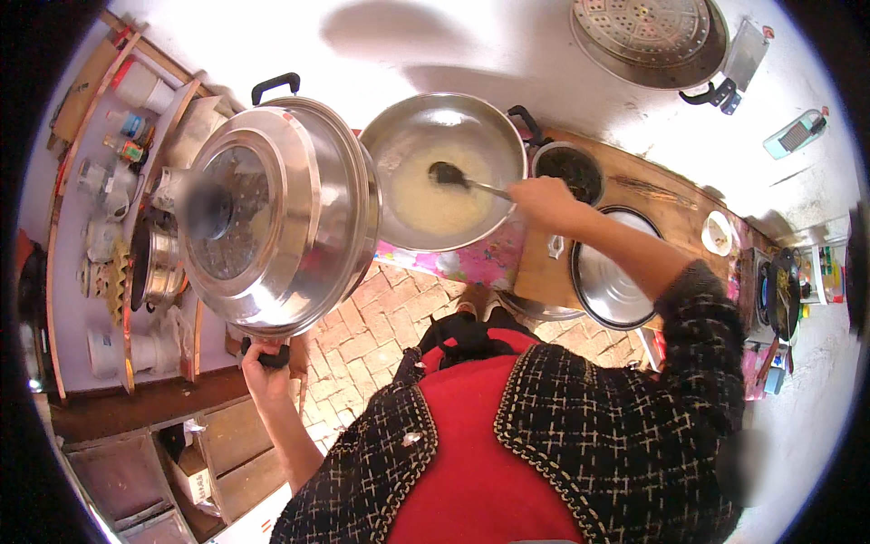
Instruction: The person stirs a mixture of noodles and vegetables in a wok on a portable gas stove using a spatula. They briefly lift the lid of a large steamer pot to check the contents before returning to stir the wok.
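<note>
My left hand (267, 378) grips the lower black handle (275, 355) of a large stainless steel pot (359, 204). A domed steel lid (296, 183) with a glass window covers this pot. My right hand (546, 202) is closed around the handle of a metal ladle (489, 191). The dark head of the ladle is inside a wide steel wok (387, 139), over pale yellowish liquid (425, 214); its depth in the liquid cannot be made out. Just right of the wok stands a pot (567, 171) with dark contents.
A steel basin (598, 285) lies beneath my right forearm on the wooden board (544, 272). Beyond it is a small white bowl (716, 233). A crowded shelf (126, 340) stands at left. A cleaver (746, 58) and a grater (794, 134) hang on the wall.
</note>
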Demonstrator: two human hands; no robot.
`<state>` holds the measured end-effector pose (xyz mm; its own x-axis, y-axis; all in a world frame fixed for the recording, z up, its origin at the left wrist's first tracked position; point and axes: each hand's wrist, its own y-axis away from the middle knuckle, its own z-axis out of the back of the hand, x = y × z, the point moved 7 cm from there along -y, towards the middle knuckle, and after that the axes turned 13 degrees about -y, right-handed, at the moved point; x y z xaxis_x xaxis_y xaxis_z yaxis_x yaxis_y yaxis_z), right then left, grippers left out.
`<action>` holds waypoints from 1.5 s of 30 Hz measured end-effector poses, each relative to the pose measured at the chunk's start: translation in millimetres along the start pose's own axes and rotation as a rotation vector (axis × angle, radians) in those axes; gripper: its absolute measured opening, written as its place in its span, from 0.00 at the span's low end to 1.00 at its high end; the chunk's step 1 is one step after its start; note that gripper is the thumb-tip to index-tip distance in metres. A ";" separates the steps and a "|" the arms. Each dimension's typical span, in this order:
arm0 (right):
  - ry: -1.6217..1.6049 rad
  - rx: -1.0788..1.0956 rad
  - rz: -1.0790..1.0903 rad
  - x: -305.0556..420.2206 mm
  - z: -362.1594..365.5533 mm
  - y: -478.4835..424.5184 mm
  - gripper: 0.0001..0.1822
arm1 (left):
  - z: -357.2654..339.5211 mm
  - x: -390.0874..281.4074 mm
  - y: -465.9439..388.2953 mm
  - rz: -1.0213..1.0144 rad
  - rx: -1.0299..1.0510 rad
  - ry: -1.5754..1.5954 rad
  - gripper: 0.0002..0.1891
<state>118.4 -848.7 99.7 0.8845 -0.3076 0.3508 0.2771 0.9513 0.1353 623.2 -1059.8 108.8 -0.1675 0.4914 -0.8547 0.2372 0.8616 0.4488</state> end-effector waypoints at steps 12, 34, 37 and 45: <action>-0.025 0.074 -0.119 8.3 -2.0 32.8 0.10 | -46.4 15.3 -15.6 0.056 0.145 0.092 0.06; 0.043 -0.277 -0.114 -7.5 -1.1 -52.4 0.09 | -32.8 -14.8 -54.8 0.074 0.196 -0.061 0.07; 0.086 -0.083 -0.156 -8.7 20.3 -21.9 0.09 | -25.9 -13.8 -51.8 0.014 0.085 -0.131 0.03; -0.029 -0.142 -0.218 2.2 -15.4 26.6 0.12 | -73.7 -17.2 -48.2 0.084 0.216 -0.027 0.07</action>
<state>133.5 -823.7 89.8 0.7876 -0.5044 0.3539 0.5118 0.8554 0.0802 544.1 -1100.4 121.0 -0.1139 0.5541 -0.8246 0.4492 0.7691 0.4548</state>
